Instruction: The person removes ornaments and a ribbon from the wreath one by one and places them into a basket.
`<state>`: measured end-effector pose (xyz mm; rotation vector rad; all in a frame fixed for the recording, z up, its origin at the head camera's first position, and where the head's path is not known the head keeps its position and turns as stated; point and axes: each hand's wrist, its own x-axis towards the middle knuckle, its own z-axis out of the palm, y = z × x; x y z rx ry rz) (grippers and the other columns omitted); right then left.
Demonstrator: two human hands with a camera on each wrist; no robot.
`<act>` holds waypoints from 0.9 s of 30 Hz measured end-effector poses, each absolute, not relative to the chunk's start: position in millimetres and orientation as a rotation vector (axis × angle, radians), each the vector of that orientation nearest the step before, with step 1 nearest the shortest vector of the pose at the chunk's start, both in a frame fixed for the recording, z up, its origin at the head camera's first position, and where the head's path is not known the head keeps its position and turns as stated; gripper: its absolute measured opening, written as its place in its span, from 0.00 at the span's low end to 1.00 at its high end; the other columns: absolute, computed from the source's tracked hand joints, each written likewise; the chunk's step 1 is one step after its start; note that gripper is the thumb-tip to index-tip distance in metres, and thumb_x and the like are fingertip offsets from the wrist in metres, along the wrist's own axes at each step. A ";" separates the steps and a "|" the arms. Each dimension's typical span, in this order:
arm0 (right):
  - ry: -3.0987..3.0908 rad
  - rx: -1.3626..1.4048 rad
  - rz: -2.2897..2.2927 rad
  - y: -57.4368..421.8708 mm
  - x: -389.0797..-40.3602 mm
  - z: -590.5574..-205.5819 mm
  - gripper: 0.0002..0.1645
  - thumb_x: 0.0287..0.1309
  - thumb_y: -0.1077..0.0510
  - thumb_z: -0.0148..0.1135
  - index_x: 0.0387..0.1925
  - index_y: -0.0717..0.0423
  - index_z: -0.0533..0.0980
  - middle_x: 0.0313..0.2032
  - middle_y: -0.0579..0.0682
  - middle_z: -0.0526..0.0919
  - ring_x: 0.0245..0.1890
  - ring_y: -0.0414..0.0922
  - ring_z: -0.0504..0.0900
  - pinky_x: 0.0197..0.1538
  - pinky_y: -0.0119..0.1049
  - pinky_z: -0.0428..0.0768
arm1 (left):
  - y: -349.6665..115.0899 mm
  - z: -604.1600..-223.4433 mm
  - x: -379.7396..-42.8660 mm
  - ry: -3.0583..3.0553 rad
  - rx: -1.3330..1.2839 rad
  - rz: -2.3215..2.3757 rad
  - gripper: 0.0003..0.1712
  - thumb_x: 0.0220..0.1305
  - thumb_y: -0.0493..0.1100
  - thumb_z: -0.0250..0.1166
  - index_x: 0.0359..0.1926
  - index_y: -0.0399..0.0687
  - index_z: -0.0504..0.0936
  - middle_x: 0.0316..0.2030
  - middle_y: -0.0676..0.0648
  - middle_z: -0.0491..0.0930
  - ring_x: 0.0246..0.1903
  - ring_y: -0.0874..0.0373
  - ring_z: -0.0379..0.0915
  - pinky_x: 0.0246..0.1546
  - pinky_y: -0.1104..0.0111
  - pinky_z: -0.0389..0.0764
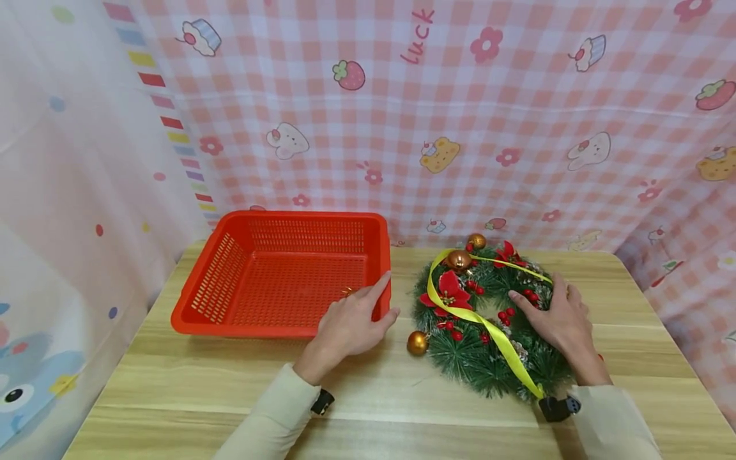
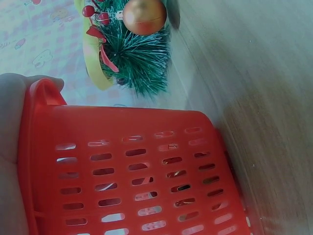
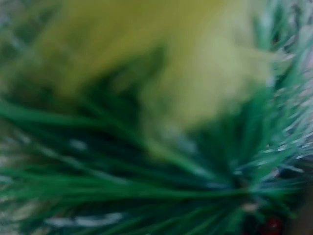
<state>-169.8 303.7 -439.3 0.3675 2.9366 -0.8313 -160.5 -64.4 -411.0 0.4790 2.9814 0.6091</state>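
A red plastic basket (image 1: pixel 299 329) with slotted walls stands on the table at left. Over its near right corner lies my left hand (image 1: pixel 353 322), index finger and thumb stretched out, the other fingers hidden. In the left wrist view this hand lies along the basket's rim (image 2: pixel 30 147). At right is a green wreath (image 1: pixel 460 358) with red flowers, berries and pinecones. My right hand (image 1: pixel 566 326) holds the wreath's right side, thumb toward the centre hole and fingers over the outer part. A yellow ribbon (image 1: pixel 506 348) loops across the wreath, one stretch running to the right fingers.
A gold ball (image 1: pixel 417 343) lies at the wreath's left edge; a shiny copper ball (image 1: pixel 459 260) and another gold ball (image 1: pixel 476 241) sit at its back. Something spiky and gold (image 1: pixel 347 291) shows inside the basket. A patterned curtain (image 1: pixel 402 128) hangs behind the wooden table (image 1: pixel 356 409).
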 end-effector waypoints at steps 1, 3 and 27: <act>2.941 0.355 -0.821 304.4 -171.5 -440.4 0.68 0.59 0.20 0.47 0.77 0.61 0.31 0.71 0.80 0.38 0.64 0.84 0.46 0.55 0.79 0.55 | -64.6 -411.1 -160.4 2.982 0.478 0.610 0.40 0.70 0.69 0.48 0.78 0.65 0.53 0.66 0.45 0.72 0.58 0.46 0.76 0.49 0.52 0.80; 2.948 0.324 -0.818 305.8 -174.0 -442.3 0.68 0.59 0.21 0.47 0.77 0.60 0.31 0.71 0.80 0.39 0.64 0.84 0.46 0.55 0.79 0.55 | -64.8 -410.9 -160.3 2.982 0.475 0.615 0.40 0.70 0.69 0.48 0.78 0.65 0.53 0.66 0.45 0.73 0.58 0.46 0.76 0.50 0.51 0.80; 2.954 0.109 -0.818 313.4 -185.6 -452.2 0.64 0.62 0.24 0.48 0.78 0.58 0.31 0.73 0.77 0.39 0.65 0.82 0.45 0.56 0.79 0.54 | -51.1 -395.5 -147.0 3.165 0.824 0.805 0.30 0.65 0.49 0.66 0.65 0.42 0.74 0.64 0.37 0.71 0.63 0.43 0.67 0.62 0.49 0.71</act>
